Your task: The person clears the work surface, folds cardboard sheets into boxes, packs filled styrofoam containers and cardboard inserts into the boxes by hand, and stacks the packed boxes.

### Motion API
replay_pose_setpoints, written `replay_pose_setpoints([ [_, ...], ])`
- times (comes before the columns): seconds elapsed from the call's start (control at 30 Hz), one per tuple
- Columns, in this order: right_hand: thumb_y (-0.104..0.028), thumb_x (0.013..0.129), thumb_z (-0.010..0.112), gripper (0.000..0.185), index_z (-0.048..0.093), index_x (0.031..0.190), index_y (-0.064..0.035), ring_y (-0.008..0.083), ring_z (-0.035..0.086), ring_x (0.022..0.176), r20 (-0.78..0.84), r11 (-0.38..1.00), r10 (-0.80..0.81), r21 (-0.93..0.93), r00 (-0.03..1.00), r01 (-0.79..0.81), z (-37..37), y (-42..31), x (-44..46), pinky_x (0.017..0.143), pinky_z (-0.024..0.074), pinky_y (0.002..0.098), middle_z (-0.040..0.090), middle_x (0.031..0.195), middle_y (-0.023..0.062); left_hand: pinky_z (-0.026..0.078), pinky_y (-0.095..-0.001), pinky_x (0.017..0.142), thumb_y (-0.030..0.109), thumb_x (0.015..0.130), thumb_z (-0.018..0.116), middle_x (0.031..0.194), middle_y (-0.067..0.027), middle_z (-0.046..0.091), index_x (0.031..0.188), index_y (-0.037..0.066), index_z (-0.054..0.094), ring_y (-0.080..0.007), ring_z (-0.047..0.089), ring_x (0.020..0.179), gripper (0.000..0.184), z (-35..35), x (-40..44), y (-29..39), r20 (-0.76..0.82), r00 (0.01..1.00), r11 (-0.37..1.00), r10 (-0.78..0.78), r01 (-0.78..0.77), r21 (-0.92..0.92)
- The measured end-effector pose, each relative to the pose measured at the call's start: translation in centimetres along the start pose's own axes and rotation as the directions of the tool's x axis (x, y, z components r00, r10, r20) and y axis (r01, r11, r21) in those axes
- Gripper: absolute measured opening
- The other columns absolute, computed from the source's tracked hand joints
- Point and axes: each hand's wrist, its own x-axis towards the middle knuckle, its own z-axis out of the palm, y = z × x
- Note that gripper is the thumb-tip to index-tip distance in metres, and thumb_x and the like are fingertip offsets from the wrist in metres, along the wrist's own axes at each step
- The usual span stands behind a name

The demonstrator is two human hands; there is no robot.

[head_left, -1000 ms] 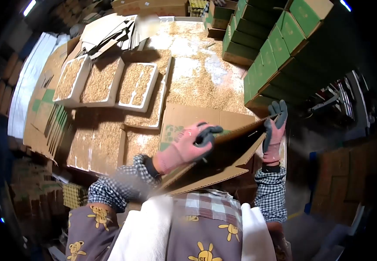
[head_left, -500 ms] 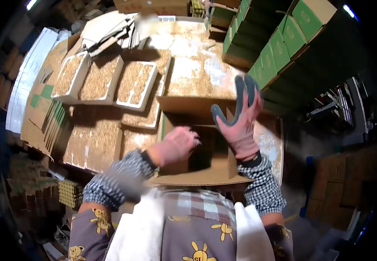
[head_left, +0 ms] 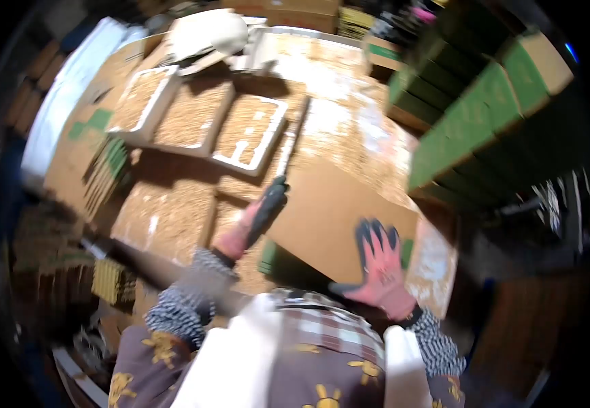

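Cardboard box (head_left: 335, 211): one, on counter (head_left: 434, 265), before the person. Right hand (head_left: 378, 268): fingers spread wide, laid flat on box top, gripping nothing. Left hand (head_left: 259, 216): fingers together at box's left edge; blurred, grip cannot be told. White-rimmed trays (head_left: 240, 165): three, farther left.

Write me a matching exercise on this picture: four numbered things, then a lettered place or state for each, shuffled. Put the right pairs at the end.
Things
1. Left hand
2. Right hand
3. White-rimmed trays
4. Green boxes

Places and states
A. Stacked in the right half of the picture
B. At the left edge of the cardboard box
C. Filled with tan, grainy material
D. Over the brown top of the cardboard box, fingers spread

Right pairs: 1-B, 2-D, 3-C, 4-A
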Motion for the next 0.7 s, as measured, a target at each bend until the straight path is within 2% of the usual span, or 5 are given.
replay_pose_setpoints([
  [0.07,-0.061,0.06,0.075,0.111,0.032,0.141,0.0011,0.0416,0.025,0.137,-0.277,0.995,-0.054,0.068,0.959,0.076,1.9,2.7,-2.5,0.113,0.0156,0.0578,0.03,0.147,0.0243,0.039,-0.0303,0.102,0.027,0.098,0.051,0.129,-0.0114,0.054,0.141,0.001,0.038,-0.0218,0.05,0.12,0.051,-4.1,-0.3,-9.1,0.096,0.963,0.59,0.253,-0.232,0.774],
  [0.33,-0.013,0.09,0.057,0.055,0.036,0.138,0.0034,0.0226,0.055,0.108,-0.192,0.747,0.523,0.572,0.83,-0.338,6.9,3.4,-4.6,0.101,0.0392,0.0377,0.057,0.124,0.016,0.051,-0.0381,0.083,0.006,0.073,0.067,0.108,-0.0158,0.054,0.107,0.011,0.063,-0.0317,0.06,0.096,0.034,7.3,2.5,11.8,0.376,0.659,0.495,0.651,-0.745,0.448],
  [0.47,-0.007,0.097,0.042,0.055,0.024,0.149,-0.002,0.0222,0.039,0.132,-0.22,-0.165,0.584,0.91,0.781,0.379,0.9,4.9,0.4,0.11,0.0307,0.0322,0.035,0.149,0.0139,0.05,-0.0413,0.076,0.003,0.068,0.062,0.105,-0.0174,0.054,0.095,0.011,0.064,-0.0348,0.06,0.091,0.028,13.1,2.0,3.6,0.723,0.492,0.487,0.484,-0.838,0.244],
  [0.57,-0.013,0.085,0.059,0.07,0.028,0.147,-0.0025,0.0235,0.04,0.13,-0.032,0.414,0.573,0.873,0.819,-0.256,2.5,5.8,0.4,0.109,0.0299,0.0339,0.039,0.144,0.0167,0.049,-0.0387,0.08,0.014,0.069,0.064,0.097,-0.0142,0.059,0.092,0.009,0.065,-0.0308,0.061,0.092,0.024,13.2,1.4,2.6,0.875,0.392,0.48,0.285,-0.848,0.223],
  [0.7,0.002,0.067,0.051,0.077,0.035,0.143,-0.0013,0.0277,0.044,0.126,-0.026,0.582,0.652,0.657,0.758,-0.479,4.3,2.8,-0.5,0.108,0.0324,0.035,0.047,0.135,0.0183,0.042,-0.0391,0.105,0.037,0.089,0.061,0.13,-0.0125,0.053,0.135,0.003,0.042,-0.0261,0.054,0.115,0.06,-7.0,3.5,10.5,-0.524,0.742,0.782,0.418,0.0,0.624],
])
